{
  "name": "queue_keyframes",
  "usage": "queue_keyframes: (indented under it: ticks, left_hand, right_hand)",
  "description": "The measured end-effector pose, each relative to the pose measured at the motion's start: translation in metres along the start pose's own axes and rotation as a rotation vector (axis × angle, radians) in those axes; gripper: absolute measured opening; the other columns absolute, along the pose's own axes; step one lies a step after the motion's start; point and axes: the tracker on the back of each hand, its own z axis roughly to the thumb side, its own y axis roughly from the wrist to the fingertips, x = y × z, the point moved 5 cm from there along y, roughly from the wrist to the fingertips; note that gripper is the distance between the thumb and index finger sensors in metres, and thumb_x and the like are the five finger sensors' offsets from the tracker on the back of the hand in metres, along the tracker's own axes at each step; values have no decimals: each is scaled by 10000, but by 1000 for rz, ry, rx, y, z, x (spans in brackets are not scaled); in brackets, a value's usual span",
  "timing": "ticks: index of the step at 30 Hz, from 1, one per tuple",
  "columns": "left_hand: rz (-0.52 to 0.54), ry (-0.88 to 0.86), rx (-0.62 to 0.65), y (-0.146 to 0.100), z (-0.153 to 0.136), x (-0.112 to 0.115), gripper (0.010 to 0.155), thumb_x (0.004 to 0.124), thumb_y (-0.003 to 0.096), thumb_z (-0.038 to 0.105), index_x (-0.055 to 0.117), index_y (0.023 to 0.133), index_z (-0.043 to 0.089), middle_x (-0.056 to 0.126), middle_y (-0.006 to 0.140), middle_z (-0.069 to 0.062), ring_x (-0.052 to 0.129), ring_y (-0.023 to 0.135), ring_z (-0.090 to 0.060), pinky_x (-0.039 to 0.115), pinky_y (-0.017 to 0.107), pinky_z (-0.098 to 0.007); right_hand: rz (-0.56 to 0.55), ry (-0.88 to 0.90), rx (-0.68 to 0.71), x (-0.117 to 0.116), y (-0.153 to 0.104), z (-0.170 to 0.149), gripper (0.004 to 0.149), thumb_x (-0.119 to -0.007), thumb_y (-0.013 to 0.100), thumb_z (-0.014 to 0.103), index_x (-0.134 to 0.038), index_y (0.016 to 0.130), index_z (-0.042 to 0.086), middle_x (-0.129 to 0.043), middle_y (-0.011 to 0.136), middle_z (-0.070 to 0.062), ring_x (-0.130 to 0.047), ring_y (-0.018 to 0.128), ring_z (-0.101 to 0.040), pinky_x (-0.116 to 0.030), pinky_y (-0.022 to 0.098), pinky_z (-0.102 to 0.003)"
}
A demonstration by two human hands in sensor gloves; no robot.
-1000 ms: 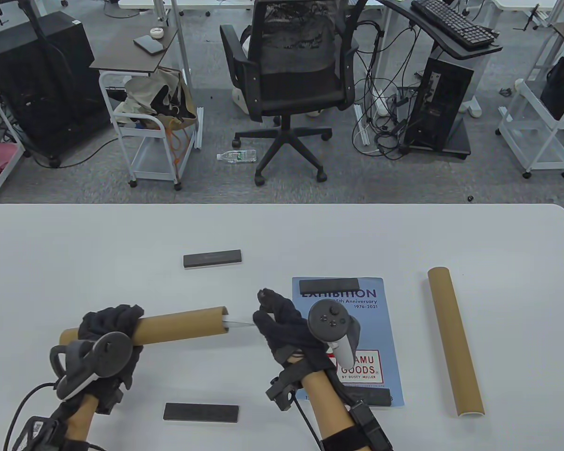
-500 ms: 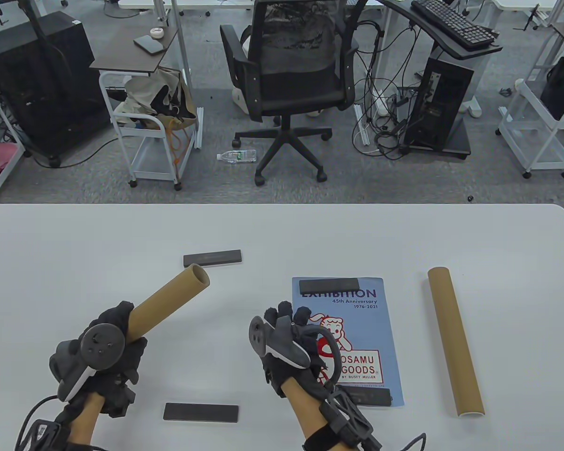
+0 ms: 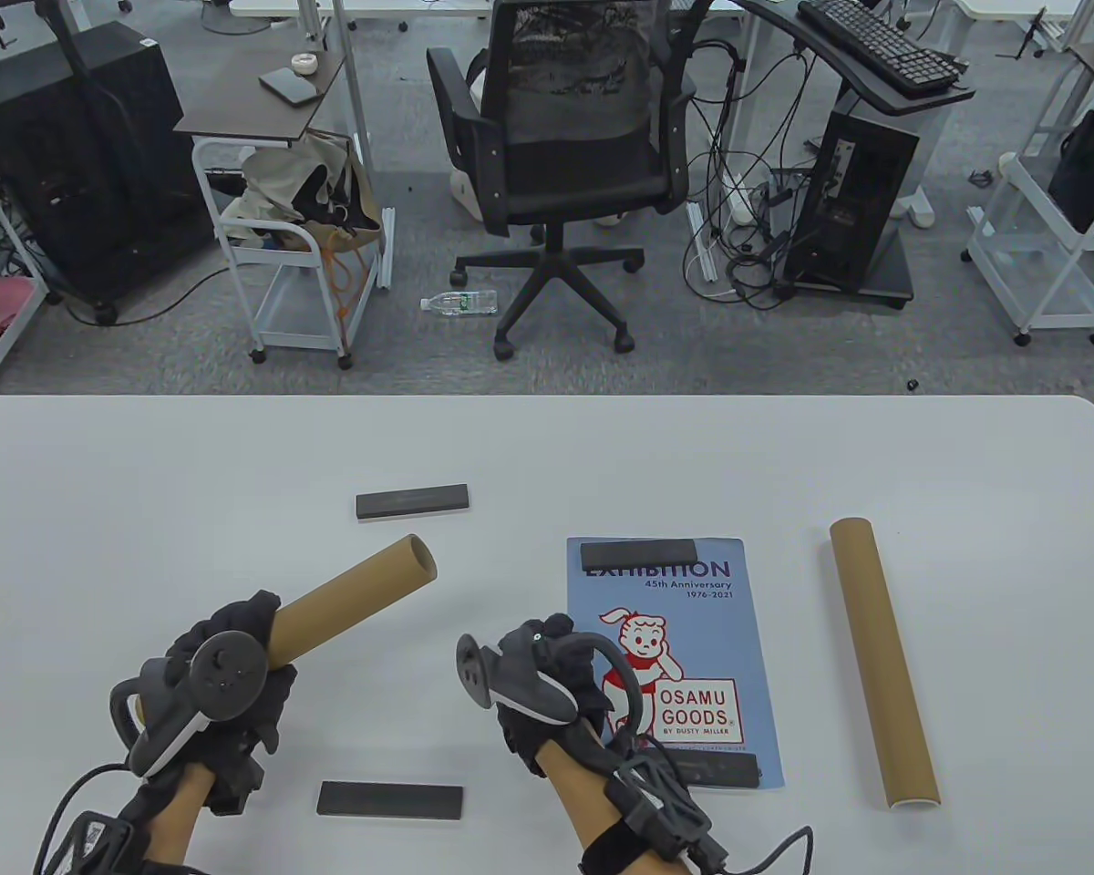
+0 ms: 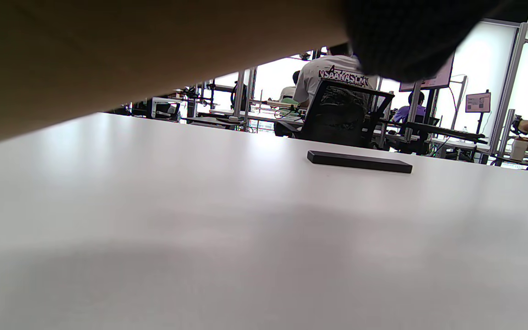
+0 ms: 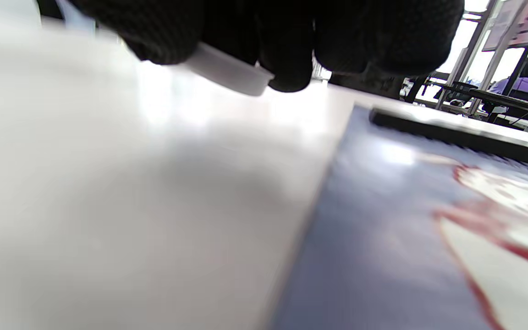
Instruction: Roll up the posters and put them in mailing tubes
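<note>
Table (image 3: 547,456); tube (image 3: 356,592) end behind glove

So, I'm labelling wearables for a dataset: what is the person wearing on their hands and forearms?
Both the left hand and the right hand wear black knit gloves. A grey, ring-topped tracker with a white underside is strapped to the back of each. Black camera mounts are strapped at the wrists, black cables trail off towards the bottom edge, and there are no sleeves.
</note>
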Motion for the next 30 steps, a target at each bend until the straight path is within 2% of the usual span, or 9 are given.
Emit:
queue_keyframes:
  ticks: [4, 7, 12, 15, 16, 19, 23, 27, 30]
  left_hand:
    - [-29, 35, 32, -1, 7, 4, 831, 903, 349, 461, 406, 1003, 334, 635, 1032, -24, 793, 927, -323, 630, 699, -612]
    - [-42, 60, 73, -2, 18, 8, 827, 912, 343, 452, 421, 1001, 352, 639, 1036, -17, 787, 936, -320, 618, 707, -613]
    - [12, 94, 166, -7, 33, 5, 826, 905, 344, 462, 416, 1002, 365, 641, 1037, -8, 796, 932, -308, 629, 706, -608]
    - [12, 102, 172, -8, 35, 6, 823, 901, 352, 452, 400, 1000, 375, 624, 1043, -8, 778, 942, -313, 612, 712, -614]
    - [27, 132, 179, -9, 38, 5, 820, 900, 350, 446, 404, 999, 370, 628, 1039, -15, 782, 935, -318, 615, 709, -618]
    - [52, 189, 215, -12, 45, 3, 822, 896, 350, 443, 403, 1004, 366, 636, 1035, -22, 790, 924, -319, 622, 702, -621]
    - [60, 181, 218, -12, 48, 4, 827, 886, 355, 454, 385, 1006, 363, 629, 1036, -20, 792, 923, -313, 630, 700, -614]
    - [56, 134, 190, -10, 44, 2, 837, 869, 363, 478, 353, 1011, 352, 613, 1041, -15, 789, 927, -302, 638, 701, -597]
    - [-13, 55, 112, -5, 32, 5, 857, 846, 376, 487, 300, 1019, 335, 583, 1052, -25, 772, 937, -305, 633, 702, -595]
  right_hand:
    - [-231, 634, 22, 44, -12, -24, 436, -761, 471, 352, -734, 777, 42, -718, 924, -203, -698, 827, -479, -718, 472, -568]
    - [-308, 869, 86, 51, -18, -29, 437, -762, 473, 342, -730, 773, 27, -716, 912, -220, -798, 726, -483, -766, 385, -529]
    - [-261, 886, 114, 46, -17, -29, 438, -735, 481, 345, -730, 777, 23, -737, 907, -212, -863, 661, -466, -790, 346, -519]
    - [-158, 962, 193, 42, -15, -24, 448, -728, 495, 340, -716, 809, 21, -693, 948, -219, -843, 678, -491, -775, 358, -542]
    - [-102, 950, 224, 40, -14, -21, 500, -735, 496, 354, -679, 832, -12, -645, 968, -248, -828, 688, -506, -766, 365, -559]
    - [35, 898, 224, 32, -11, -23, 591, -712, 502, 458, -619, 873, 8, -582, 1017, -219, -810, 723, -493, -770, 395, -541]
    - [22, 1156, 172, 24, -10, -33, 590, -713, 505, 464, -642, 855, -6, -585, 1013, -224, -821, 699, -499, -775, 373, -533]
    - [32, 1385, 175, 21, -10, -35, 588, -694, 520, 468, -622, 894, 21, -538, 1047, -202, -796, 711, -518, -758, 379, -541]
    - [-29, 1397, 150, 25, -13, -37, 669, -669, 532, 510, -427, 984, 79, -360, 1084, -206, -743, 763, -501, -746, 411, -523]
